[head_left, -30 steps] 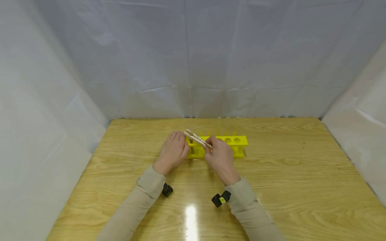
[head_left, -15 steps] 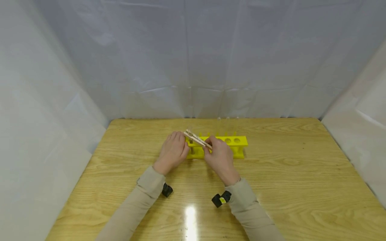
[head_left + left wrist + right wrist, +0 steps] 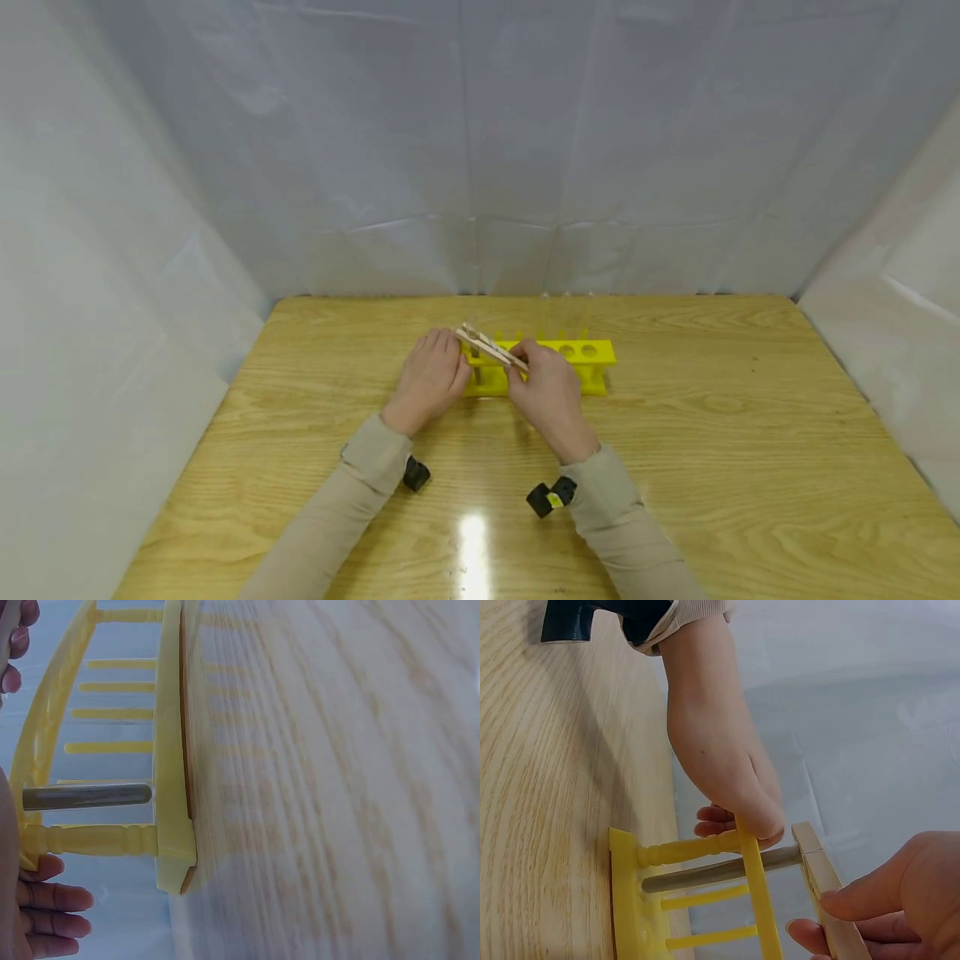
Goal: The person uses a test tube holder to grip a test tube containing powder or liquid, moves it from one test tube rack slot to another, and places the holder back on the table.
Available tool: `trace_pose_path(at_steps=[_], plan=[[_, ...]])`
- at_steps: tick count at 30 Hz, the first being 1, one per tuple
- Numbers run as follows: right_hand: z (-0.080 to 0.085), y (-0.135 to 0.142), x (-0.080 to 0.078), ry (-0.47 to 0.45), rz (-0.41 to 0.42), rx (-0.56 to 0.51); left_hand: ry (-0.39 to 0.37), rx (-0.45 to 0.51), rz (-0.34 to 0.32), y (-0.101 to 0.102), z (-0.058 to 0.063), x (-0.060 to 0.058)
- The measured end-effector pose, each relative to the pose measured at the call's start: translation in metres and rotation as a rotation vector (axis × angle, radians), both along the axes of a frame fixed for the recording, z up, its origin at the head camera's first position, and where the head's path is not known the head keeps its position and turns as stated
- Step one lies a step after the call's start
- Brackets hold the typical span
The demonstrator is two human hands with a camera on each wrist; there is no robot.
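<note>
A yellow test tube rack (image 3: 597, 353) stands upright on the wooden table. My left hand (image 3: 430, 373) grips the left end of its top plate, thumb in front and fingers beyond it. Through the leftmost part of the rack stands a test tube (image 3: 90, 796) with dark, brownish contents. With thumb and fingers, my right hand (image 3: 551, 390) holds a wooden test tube holder (image 3: 489, 345) slantwise above the rack. In the right wrist view the holder's far end (image 3: 807, 838) is at the tube's upper part; whether it clamps the glass I cannot tell.
Several yellow pegs (image 3: 112, 748) run along the rack's back. Clear empty-looking tubes (image 3: 567, 315) stand inverted at its right rear. A pale plastic sheet (image 3: 525, 167) hangs behind the table (image 3: 712, 467). Each wrist carries a small black camera (image 3: 416, 473).
</note>
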State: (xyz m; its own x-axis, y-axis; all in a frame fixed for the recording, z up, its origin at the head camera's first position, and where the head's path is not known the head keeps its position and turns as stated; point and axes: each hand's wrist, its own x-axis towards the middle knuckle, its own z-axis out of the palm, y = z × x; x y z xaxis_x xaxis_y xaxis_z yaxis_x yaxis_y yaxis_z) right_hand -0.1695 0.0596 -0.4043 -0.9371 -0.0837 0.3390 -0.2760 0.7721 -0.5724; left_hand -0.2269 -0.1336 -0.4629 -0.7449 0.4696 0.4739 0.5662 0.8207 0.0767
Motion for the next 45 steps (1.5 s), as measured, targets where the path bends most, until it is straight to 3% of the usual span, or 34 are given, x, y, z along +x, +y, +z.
trace_pose_path(at_steps=[31,45], plan=[[0.019,0.002,0.006,0.021,0.003,-0.03,0.018,0.037,-0.014,0.0,0.0,-0.001],[0.024,0.004,0.007,0.072,0.003,-0.032,-0.02,0.057,-0.013,-0.002,0.0,-0.001]])
